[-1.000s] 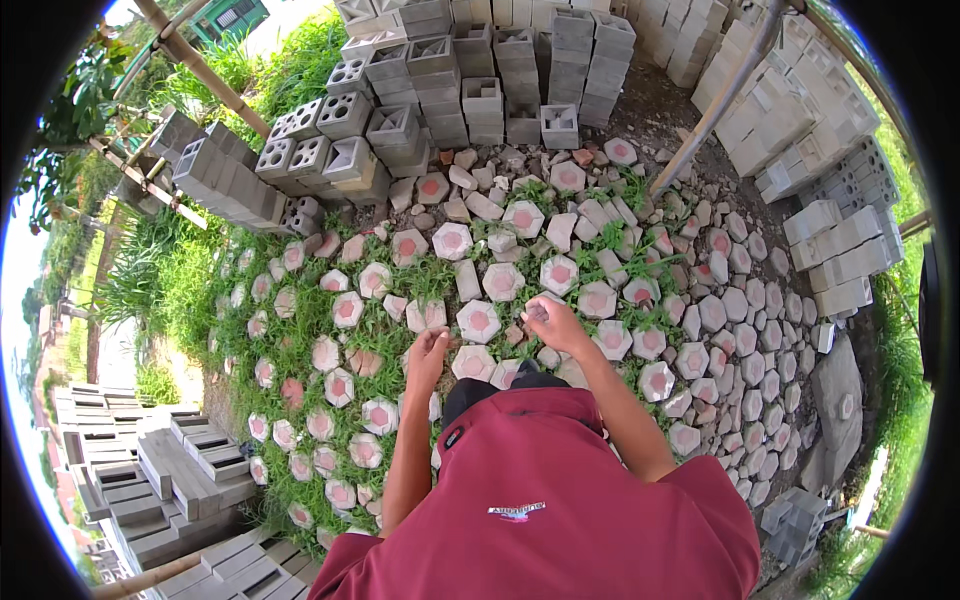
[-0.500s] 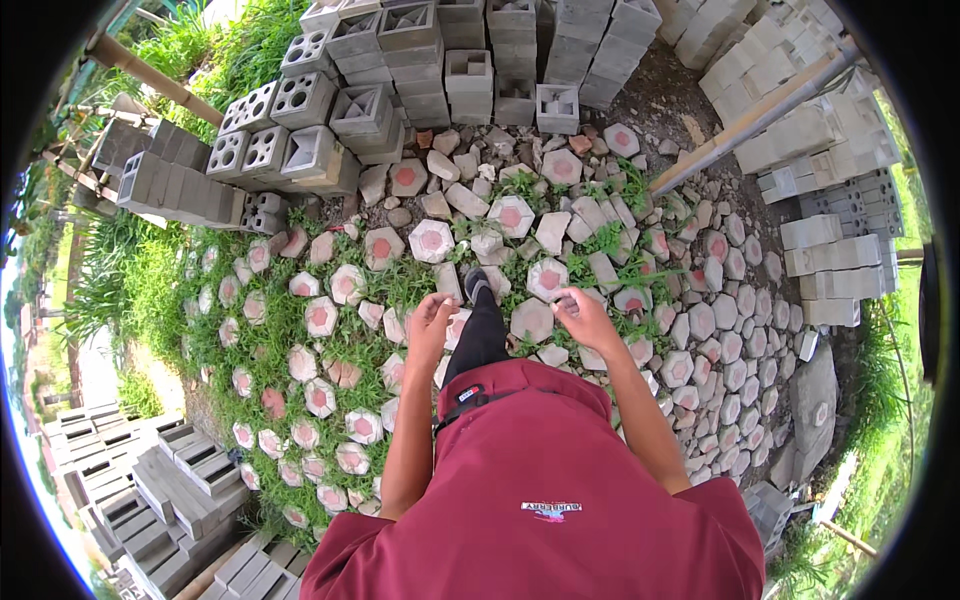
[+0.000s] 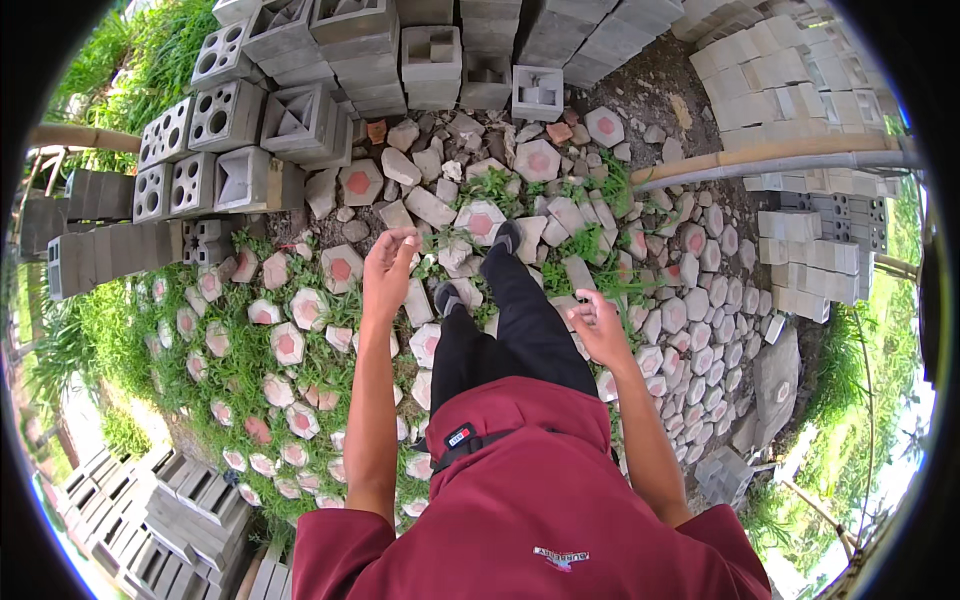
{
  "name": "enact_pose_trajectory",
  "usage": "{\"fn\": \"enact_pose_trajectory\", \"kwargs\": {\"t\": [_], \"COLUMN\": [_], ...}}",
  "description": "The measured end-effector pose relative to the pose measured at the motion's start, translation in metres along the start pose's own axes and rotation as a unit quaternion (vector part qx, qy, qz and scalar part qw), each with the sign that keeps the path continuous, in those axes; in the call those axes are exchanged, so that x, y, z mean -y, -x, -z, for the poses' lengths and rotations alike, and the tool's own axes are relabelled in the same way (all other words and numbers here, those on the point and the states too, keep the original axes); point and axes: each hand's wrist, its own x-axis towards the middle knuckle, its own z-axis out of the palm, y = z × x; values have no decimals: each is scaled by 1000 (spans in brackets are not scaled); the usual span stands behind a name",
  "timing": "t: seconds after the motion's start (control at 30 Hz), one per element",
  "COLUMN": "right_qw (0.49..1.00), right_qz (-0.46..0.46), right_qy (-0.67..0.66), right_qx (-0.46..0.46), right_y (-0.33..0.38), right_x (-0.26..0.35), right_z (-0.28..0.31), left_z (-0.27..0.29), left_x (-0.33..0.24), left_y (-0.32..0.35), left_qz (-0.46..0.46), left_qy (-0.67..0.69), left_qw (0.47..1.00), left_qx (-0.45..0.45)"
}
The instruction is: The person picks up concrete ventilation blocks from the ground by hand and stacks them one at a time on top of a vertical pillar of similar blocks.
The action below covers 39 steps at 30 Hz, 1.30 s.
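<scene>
My left hand [image 3: 391,265] is raised ahead of my body, its loosely bent fingers apart from the thumb and nothing in them. Lower on the other side, my right hand [image 3: 597,322] is also empty, its fingers slightly curled and spread. Neither one touches anything. Below them lies a path of hexagonal paving stones with reddish centres, such as the paver [image 3: 480,222] by my front foot and the paver [image 3: 341,268] left of my left hand. My two dark shoes stand on the stones, the right shoe [image 3: 508,236] farther forward.
Stacked hollow concrete blocks [image 3: 432,60] stand ahead, with round-holed blocks [image 3: 226,116] at the left. A bamboo pole [image 3: 760,160] juts across at the right, before more block stacks [image 3: 815,255]. Broken rubble [image 3: 430,208] and grass [image 3: 250,350] lie among the pavers. More blocks [image 3: 190,520] lie lower left.
I have stepped forward, so the block stacks are nearer and both shoes show. My hands have moved farther apart; the left has risen, and the fingers of both have loosened.
</scene>
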Motion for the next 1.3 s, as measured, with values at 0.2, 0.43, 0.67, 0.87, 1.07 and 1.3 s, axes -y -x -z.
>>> {"fn": "enact_pose_trajectory", "kwargs": {"t": [0.2, 0.43, 0.67, 0.87, 1.07, 1.3], "right_qw": [956, 944, 931, 949, 954, 999], "right_qz": [-118, -192, -131, -148, -180, -31], "right_qy": [-236, -241, -307, -270, -208, -41], "right_qx": [126, 118, 148, 66, 119, 20], "right_y": [-119, -301, -417, -440, -471, -605], "right_x": [12, 21, 41, 1, 25, 74], "right_z": [-13, -62, -64, -77, -67, -67], "left_z": [14, -31, -97, -87, -48, -5], "left_x": [36, 67, 66, 86, 137, 180], "left_y": [-47, -87, -227, -306, -367, -450], "left_qz": [73, 242, 173, 235, 240, 272], "left_qy": [-34, -36, -54, 111, -19, -87], "left_qw": [996, 966, 976, 939, 961, 954], "left_qx": [-49, -84, -117, -227, -133, -93]}}
